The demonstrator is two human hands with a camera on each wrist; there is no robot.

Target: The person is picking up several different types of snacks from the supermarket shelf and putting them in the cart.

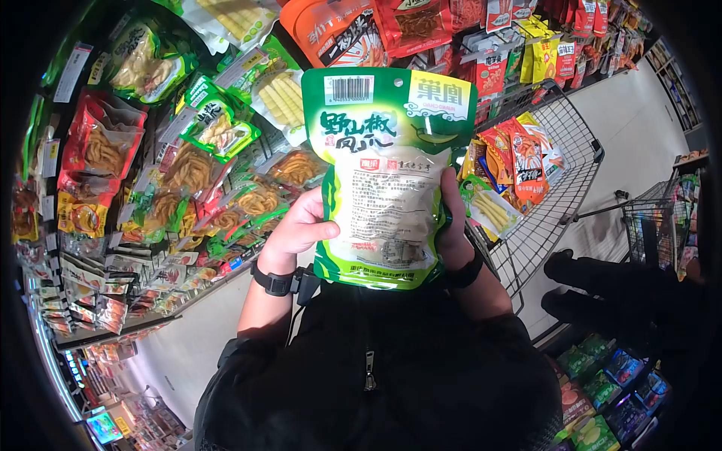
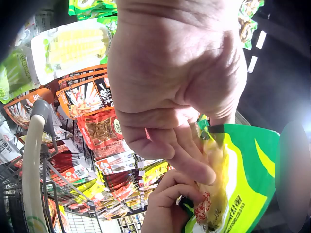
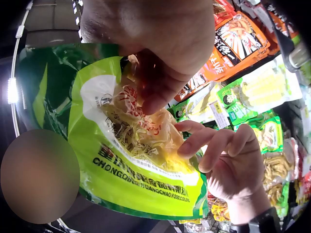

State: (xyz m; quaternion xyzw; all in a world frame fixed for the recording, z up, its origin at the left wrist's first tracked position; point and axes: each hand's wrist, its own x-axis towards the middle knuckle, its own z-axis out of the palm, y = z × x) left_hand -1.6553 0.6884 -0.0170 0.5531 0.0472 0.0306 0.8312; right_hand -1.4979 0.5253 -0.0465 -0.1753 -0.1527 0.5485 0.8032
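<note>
A green and white bag of chicken feet (image 1: 383, 203) is held upright in front of the chest, its printed text and barcode facing up at the head camera. My left hand (image 1: 304, 225) grips its left edge, thumb on the near face and fingers behind. On the opposite edge, my right hand (image 1: 453, 225) holds the bag, largely hidden by it. From the right wrist, the bag's far side (image 3: 141, 131) shows pale pieces through a see-through window, and the left hand's fingers (image 3: 221, 145) curl against it.
A wire shopping cart (image 1: 568, 161) stands to the right with several snack packs (image 1: 515, 161) in it. Hanging packs of snacks (image 1: 101, 150) fill the shelves on the left and ahead. Another cart (image 1: 650, 225) and a person's dark-clothed legs (image 1: 602, 278) are at the far right.
</note>
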